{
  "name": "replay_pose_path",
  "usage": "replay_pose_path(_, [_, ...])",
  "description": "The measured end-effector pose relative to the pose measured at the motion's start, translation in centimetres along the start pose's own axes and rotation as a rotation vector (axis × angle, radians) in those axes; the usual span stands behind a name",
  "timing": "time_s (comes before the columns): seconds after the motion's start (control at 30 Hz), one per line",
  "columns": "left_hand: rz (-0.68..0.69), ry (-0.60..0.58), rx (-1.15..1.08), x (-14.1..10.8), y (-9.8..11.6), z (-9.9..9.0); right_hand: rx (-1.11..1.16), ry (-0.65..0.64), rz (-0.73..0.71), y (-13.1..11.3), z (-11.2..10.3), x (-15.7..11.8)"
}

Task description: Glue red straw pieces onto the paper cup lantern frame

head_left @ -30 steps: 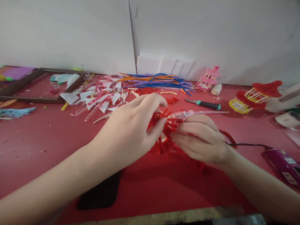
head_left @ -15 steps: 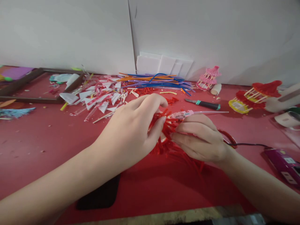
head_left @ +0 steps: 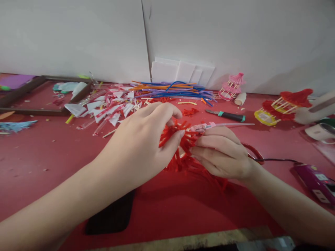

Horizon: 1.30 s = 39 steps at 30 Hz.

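Both hands meet over the middle of the red tabletop at a bristly bunch of short red pipe-cleaner pieces, with a pale part showing in its centre. My left hand is curled round its left side, thumb laid on the red pieces and fingertips partly hidden. From the right, my right hand pinches the bunch's edge between closed fingers. More red pipe-cleaner strips lie just below. Behind my right fingers is a pink, see-through tool with a thin clear stick, resembling a glue gun.
A utility knife lies beyond my right hand. Blue, orange and purple pipe cleaners and wrapper scraps line the back. Small pink and red tiered models stand right, near a purple power strip. A black phone-like slab lies in front.
My left hand has shifted slightly left, and more of the red bunch shows beside its thumb. My right hand keeps its pinch almost unmoved.
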<state>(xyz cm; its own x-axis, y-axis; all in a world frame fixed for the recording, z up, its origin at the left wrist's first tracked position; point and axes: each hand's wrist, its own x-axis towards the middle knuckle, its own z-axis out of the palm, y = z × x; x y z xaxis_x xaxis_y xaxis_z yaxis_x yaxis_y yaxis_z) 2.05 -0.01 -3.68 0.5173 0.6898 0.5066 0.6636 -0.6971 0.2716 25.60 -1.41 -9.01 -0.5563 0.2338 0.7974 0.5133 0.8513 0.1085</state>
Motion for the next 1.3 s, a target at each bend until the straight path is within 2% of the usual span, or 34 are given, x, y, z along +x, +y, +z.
replay_pose_path(0.2, [-0.005, 0.016, 0.032, 0.0, 0.1, 0.6, 0.036, -0.016, 0.028, 0.0, -0.1, 0.0])
replay_pose_path(0.57, [0.013, 0.017, 0.063, -0.4, 0.2, 0.8, 0.055, -0.073, -0.013, 0.5, -0.3, -0.1])
replay_pose_path(0.87, [0.007, 0.012, 0.057, -0.3, 0.1, 0.7, 0.034, -0.007, -0.013, 0.5, 0.1, -1.1])
replay_pose_path(1.07, [-0.007, 0.02, 0.053, -0.3, 0.0, 0.9, 0.001, -0.024, -0.074, 0.8, 0.2, -0.7])
replay_pose_path(1.3, [-0.01, 0.015, 0.025, -0.4, -0.1, 0.8, 0.085, -0.018, -0.021, 0.9, 0.0, -0.6])
